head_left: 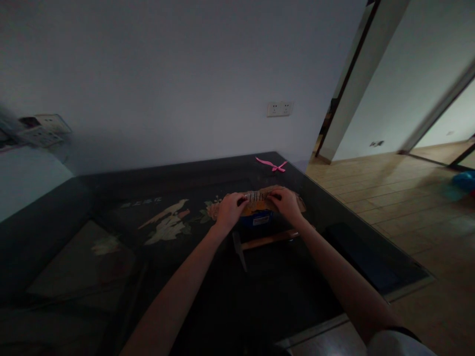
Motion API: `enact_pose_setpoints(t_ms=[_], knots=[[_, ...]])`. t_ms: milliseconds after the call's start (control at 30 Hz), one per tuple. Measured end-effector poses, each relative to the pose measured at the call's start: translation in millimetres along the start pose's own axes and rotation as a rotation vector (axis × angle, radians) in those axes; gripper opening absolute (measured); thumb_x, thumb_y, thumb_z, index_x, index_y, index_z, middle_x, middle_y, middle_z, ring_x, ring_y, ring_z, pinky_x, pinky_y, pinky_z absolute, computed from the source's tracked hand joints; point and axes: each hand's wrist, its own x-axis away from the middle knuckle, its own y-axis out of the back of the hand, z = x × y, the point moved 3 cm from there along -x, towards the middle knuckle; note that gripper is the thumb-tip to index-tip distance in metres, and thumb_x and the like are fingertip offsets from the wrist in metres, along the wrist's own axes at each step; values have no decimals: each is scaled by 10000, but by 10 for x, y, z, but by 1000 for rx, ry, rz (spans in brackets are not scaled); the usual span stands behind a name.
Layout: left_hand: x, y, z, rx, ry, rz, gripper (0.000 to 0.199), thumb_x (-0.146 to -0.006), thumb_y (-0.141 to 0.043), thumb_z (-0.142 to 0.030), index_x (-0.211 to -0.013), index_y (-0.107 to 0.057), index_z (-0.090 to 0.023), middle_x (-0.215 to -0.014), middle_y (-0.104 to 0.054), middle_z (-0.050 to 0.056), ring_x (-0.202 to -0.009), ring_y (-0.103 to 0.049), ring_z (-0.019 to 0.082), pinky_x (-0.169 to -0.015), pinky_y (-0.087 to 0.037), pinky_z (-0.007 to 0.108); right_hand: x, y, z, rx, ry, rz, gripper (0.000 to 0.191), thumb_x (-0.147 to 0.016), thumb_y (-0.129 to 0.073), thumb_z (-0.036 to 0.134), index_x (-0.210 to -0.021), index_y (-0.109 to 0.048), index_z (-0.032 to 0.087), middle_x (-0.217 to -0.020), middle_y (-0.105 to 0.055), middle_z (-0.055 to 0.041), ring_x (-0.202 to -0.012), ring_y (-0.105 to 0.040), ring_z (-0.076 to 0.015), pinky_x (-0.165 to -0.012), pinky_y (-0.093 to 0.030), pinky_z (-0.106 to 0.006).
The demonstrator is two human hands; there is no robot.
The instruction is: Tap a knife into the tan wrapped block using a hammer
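Both hands are at a brownish piece (257, 197) with a row of dark marks, near the middle of the dark table. My left hand (232, 208) pinches its left end with thumb and fingers. At the right end, my right hand (285, 202) is closed in a similar pinch. Just below the piece sits a blue box (257, 218) with a yellow part and a white label. A hammer (267, 240) lies in front of the box, its metal head to the left and wooden handle reaching toward my right forearm. Fine detail between the fingers is too dim to tell.
A pink ribbon (274, 165) lies at the table's (111, 183) back right corner. Near the right edge is a dark flat case (361, 254). Bird and flower pictures decorate the tabletop on the left. A wall with a socket (280, 109) stands behind.
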Motion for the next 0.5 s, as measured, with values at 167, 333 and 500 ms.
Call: enact_pose_setpoints(t_ms=[167, 333, 500], knots=[[22, 25, -16, 40, -15, 7, 69, -835, -649, -161, -882, -699, -170, -921, -724, 54, -848, -651, 199, -818, -482, 331, -42, 61, -3, -44, -10, 21, 268, -931, -585, 302, -1170, -604, 182, -1174, -633, -78, -945, -647, -208, -795, -545, -414], [54, 27, -4, 87, -20, 2, 137, -825, -638, -128, -948, -680, -171, -947, -719, 60, -866, -655, 193, -819, -507, 331, -73, 118, -5, -90, -44, 31, 268, -928, -591, 301, -1162, -604, 171, -1142, -643, -74, -911, -655, -200, -763, -555, -398], [160, 105, 11, 178, -62, -59, 220, -824, -625, -124, -1038, -646, -170, -998, -689, 67, -888, -650, 179, -828, -510, 310, 45, 353, 41, -129, -60, -66, 262, -926, -593, 301, -1151, -607, 168, -1130, -646, -71, -911, -654, -201, -770, -550, -403]])
